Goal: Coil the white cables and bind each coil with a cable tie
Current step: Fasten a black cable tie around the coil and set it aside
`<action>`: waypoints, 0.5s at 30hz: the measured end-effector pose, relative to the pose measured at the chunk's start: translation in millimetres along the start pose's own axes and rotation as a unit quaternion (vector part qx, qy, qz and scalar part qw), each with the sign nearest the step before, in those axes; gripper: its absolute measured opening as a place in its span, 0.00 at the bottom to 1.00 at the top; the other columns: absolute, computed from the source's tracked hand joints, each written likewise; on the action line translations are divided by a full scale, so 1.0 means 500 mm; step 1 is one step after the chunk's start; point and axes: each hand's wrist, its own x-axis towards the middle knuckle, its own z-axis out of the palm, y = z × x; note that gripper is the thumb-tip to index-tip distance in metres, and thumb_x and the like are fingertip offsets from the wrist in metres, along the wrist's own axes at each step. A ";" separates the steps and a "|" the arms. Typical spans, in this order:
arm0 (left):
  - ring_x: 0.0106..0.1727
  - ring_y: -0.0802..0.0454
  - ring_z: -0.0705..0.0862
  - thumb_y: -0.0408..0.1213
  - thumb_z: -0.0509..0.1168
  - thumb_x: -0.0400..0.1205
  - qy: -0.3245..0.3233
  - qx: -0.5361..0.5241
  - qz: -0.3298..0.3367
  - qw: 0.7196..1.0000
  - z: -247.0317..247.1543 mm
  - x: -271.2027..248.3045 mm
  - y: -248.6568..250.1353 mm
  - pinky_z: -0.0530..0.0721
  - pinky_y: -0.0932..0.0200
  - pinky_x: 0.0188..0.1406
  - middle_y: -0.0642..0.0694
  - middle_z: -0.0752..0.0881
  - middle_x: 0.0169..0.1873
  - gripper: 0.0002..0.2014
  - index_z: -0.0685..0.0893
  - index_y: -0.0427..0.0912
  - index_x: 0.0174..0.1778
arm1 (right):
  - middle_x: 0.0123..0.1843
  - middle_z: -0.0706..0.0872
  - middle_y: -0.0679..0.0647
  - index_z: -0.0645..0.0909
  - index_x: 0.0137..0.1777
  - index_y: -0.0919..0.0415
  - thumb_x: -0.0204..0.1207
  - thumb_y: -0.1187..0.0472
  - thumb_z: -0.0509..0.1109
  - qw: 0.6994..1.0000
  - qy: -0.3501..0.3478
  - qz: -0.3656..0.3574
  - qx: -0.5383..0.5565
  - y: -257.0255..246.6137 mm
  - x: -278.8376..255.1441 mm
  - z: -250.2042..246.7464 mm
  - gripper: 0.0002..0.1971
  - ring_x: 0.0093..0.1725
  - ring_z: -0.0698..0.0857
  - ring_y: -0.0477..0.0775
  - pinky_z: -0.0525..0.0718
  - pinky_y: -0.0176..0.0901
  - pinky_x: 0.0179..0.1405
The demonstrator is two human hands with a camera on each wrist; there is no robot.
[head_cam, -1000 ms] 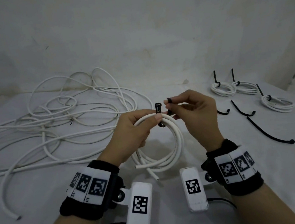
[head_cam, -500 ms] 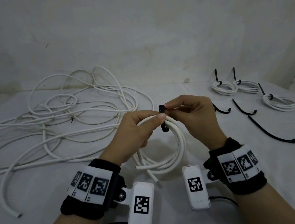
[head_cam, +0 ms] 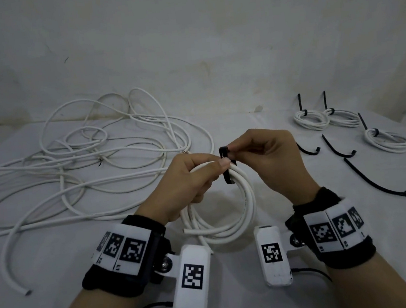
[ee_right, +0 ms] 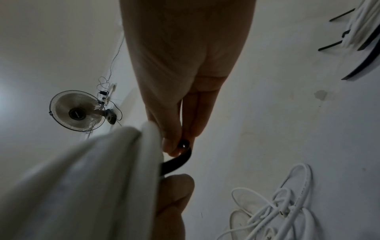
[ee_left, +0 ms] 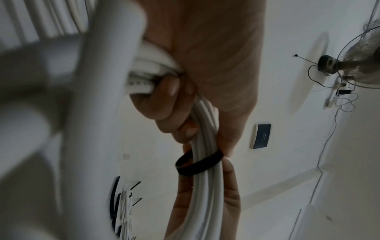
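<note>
A small coil of white cable [head_cam: 246, 199] hangs above the table in front of me. My left hand [head_cam: 194, 180] grips its upper left arc, thumb on top. A black cable tie [head_cam: 226, 166] loops around the strands just right of that thumb. My right hand [head_cam: 260, 157] pinches the tie's upper end between thumb and forefinger. In the left wrist view the black tie [ee_left: 197, 165] circles the white strands [ee_left: 207, 186] loosely, below my curled fingers [ee_left: 164, 104]. The right wrist view has my fingertips [ee_right: 174, 144] pinching the tie [ee_right: 176, 160] beside the blurred coil [ee_right: 82, 186].
A loose tangle of white cable [head_cam: 85, 172] spreads over the left of the white table [head_cam: 57, 259]. Three bound coils [head_cam: 387, 139] lie at the far right, with three spare black ties [head_cam: 374, 180] nearer me. A wall [head_cam: 184, 42] stands close behind.
My right hand has moved left to the tie's head and now pinches it closer to my left thumb. The coil has stayed in my left hand.
</note>
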 end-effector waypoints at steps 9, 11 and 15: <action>0.17 0.61 0.59 0.43 0.72 0.72 -0.017 0.000 -0.029 0.999 0.000 0.003 0.000 0.57 0.70 0.16 0.52 0.68 0.19 0.19 0.85 0.26 0.38 | 0.38 0.91 0.54 0.88 0.43 0.60 0.69 0.80 0.71 1.000 0.006 -0.013 0.016 -0.005 0.000 0.007 0.14 0.42 0.90 0.53 0.87 0.40 0.45; 0.17 0.61 0.60 0.42 0.72 0.73 -0.016 0.004 -0.028 0.999 0.000 0.002 0.001 0.56 0.68 0.16 0.53 0.68 0.19 0.10 0.88 0.40 0.30 | 0.37 0.91 0.53 0.88 0.43 0.60 0.68 0.80 0.72 1.000 0.003 -0.008 0.019 -0.008 -0.001 0.005 0.14 0.41 0.90 0.53 0.87 0.39 0.43; 0.16 0.62 0.59 0.41 0.66 0.75 0.002 -0.006 -0.018 1.000 -0.005 0.000 0.006 0.55 0.68 0.16 0.56 0.67 0.16 0.13 0.85 0.33 0.35 | 0.40 0.91 0.59 0.88 0.46 0.61 0.70 0.77 0.74 0.999 -0.012 -0.002 0.033 -0.013 -0.002 0.005 0.11 0.43 0.90 0.60 0.89 0.48 0.47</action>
